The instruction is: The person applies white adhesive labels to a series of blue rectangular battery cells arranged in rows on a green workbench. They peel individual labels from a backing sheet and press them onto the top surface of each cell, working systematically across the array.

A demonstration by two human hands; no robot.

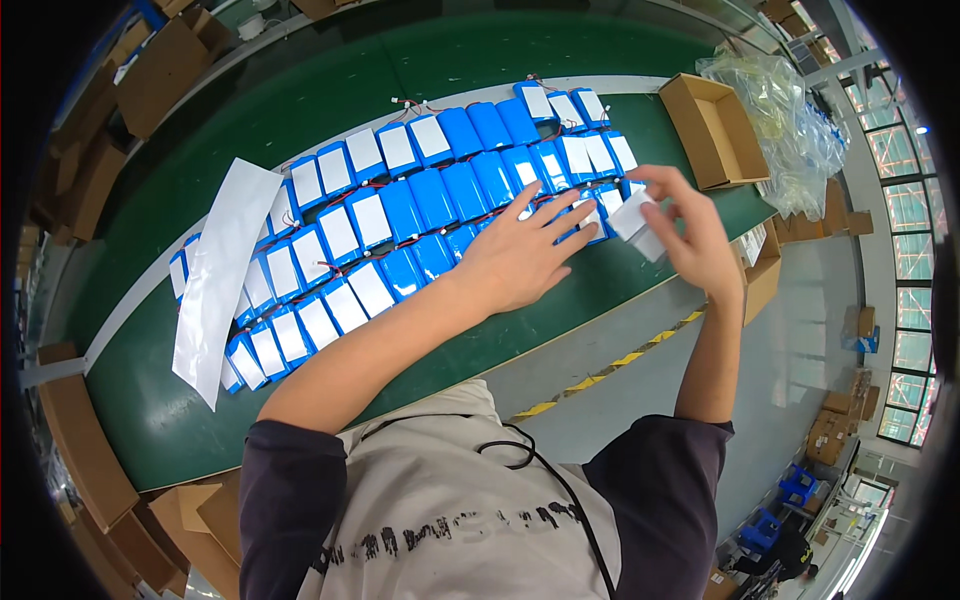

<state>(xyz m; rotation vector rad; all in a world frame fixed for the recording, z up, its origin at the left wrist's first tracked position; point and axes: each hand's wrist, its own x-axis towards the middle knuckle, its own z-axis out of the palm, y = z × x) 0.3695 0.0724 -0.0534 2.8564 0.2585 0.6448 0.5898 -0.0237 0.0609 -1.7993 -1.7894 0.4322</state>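
Rows of blue shrink-wrapped battery packs [435, 200] with thin red and black leads lie on the green bench. Many carry a white rectangular pad [370, 218] on top; others show bare blue. My left hand [515, 255] is spread flat over the nearest row, right of the middle, fingertips at the packs and nothing in its grasp. At the right end of the rows, my right hand [690, 225] pinches a small stack of white pads [637, 225] between thumb and fingers. The stack partly hides the packs behind it.
A long white sheet [225, 280] lies across the left packs. An open cardboard box [715, 130] stands at the bench's right end, beside clear plastic bags [785, 120]. Yellow-black tape [610, 370] marks the floor. A person [785, 555] is far off at lower right.
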